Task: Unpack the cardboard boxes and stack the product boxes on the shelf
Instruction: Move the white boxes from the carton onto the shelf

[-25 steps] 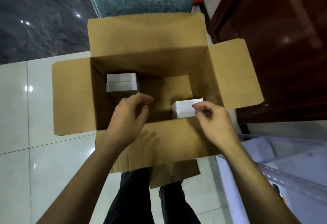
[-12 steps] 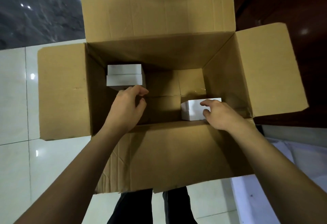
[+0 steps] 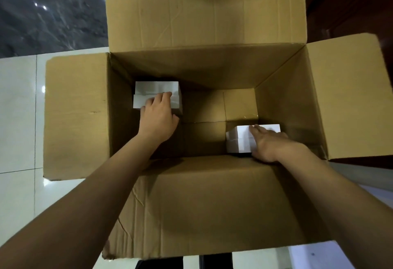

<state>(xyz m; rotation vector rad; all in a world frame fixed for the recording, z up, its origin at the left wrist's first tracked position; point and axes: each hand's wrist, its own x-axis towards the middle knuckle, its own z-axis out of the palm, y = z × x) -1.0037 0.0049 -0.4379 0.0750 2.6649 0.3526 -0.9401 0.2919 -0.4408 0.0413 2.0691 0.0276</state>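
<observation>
A large cardboard box (image 3: 212,205) stands open on a white tiled floor (image 3: 19,119), its four flaps folded outward and its brown bottom bare in the middle. Beyond the far flap lies a dark marbled floor (image 3: 53,13), and dark wood (image 3: 350,2) shows at the upper right. Both of the person's bare forearms reach down over the near flap into the box.

Inside, a stack of white product boxes (image 3: 157,90) sits in the far left corner against the left wall. A second white product box (image 3: 240,139) lies in the near right corner, close to the near wall.

The left hand (image 3: 158,117) rests on top of the left stack, its fingers (image 3: 168,96) spread forward over the upper face and the thumb down the right side of the stack; whether it truly grips cannot be told. The right hand (image 3: 268,143) lies flat on the right box, its fingers (image 3: 255,129) nearly straight across the top, holding nothing closed.
</observation>
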